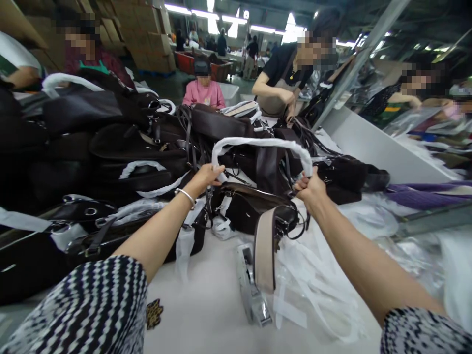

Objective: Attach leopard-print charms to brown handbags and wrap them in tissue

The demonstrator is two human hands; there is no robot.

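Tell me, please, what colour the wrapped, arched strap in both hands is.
The strap's wrapping is white, clearest in the head view.

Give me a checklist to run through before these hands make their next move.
1. Left hand gripping one end of the white-wrapped strap: ok.
2. Right hand gripping the other end: ok.
3. White wrap covering the arch between the hands: ok, no bare stretch visible.
4. Wrap secured at both ends: cannot tell, fingers hide them.
5. Metal dispenser unobstructed: not ok, the beige strap overlaps it in view.
6. Tabletop free of loose white strips: not ok, several lie right of the dispenser.
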